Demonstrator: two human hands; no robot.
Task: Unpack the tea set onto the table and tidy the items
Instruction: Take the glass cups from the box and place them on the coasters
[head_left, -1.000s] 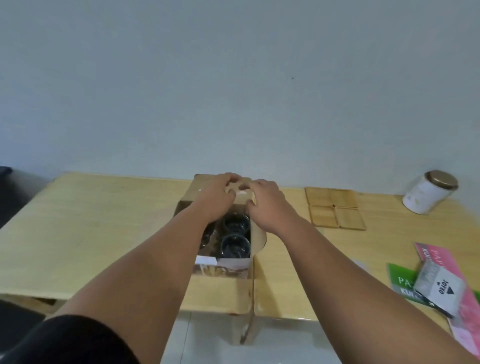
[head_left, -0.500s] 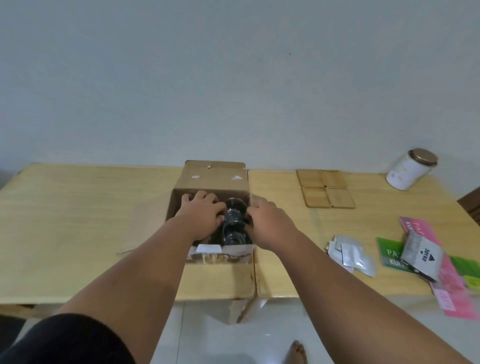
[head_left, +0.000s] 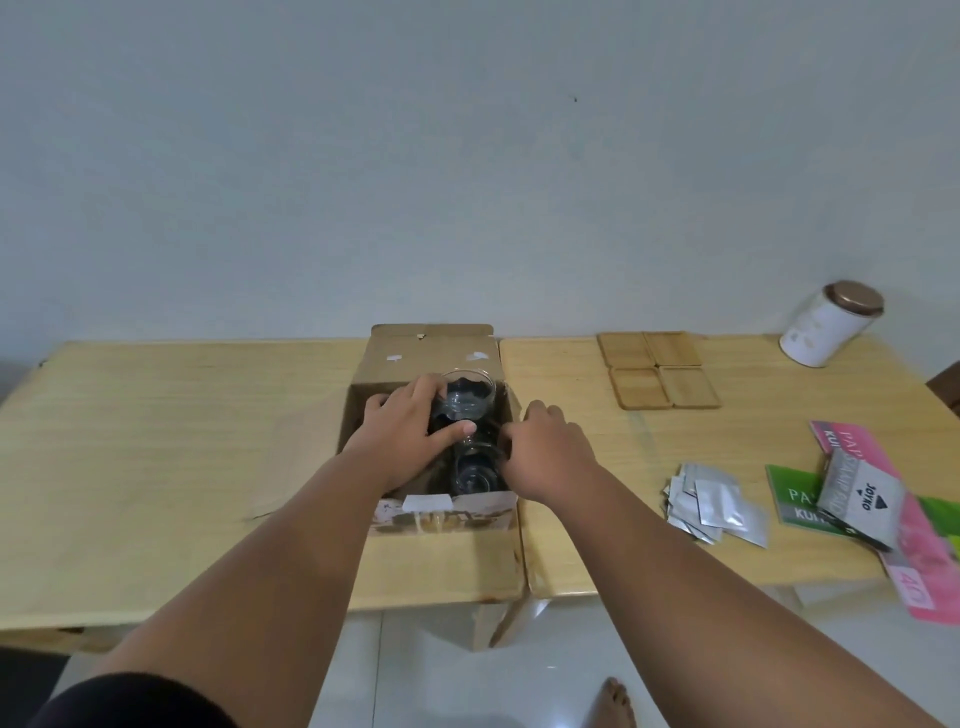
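Observation:
An open cardboard box (head_left: 426, 353) stands on the wooden table (head_left: 182, 426) in the middle. My left hand (head_left: 400, 436) is shut on a clear glass cup (head_left: 467, 397), whose rim rises above the box's opening. Another glass cup (head_left: 472, 470) sits lower in the box, nearer to me. My right hand (head_left: 545, 452) rests on the box's right wall with its fingers curled over the edge beside that cup.
Several wooden coasters (head_left: 657, 369) lie in a square at the back right. A white tin with a brown lid (head_left: 826, 325) stands behind them. Silver sachets (head_left: 711, 501) and green and pink packets (head_left: 883, 499) lie near the right front edge.
My left hand has closed around a glass cup and lifted it partly out of the box. My right hand has shifted to the box's right wall. The camera view has tilted down slightly.

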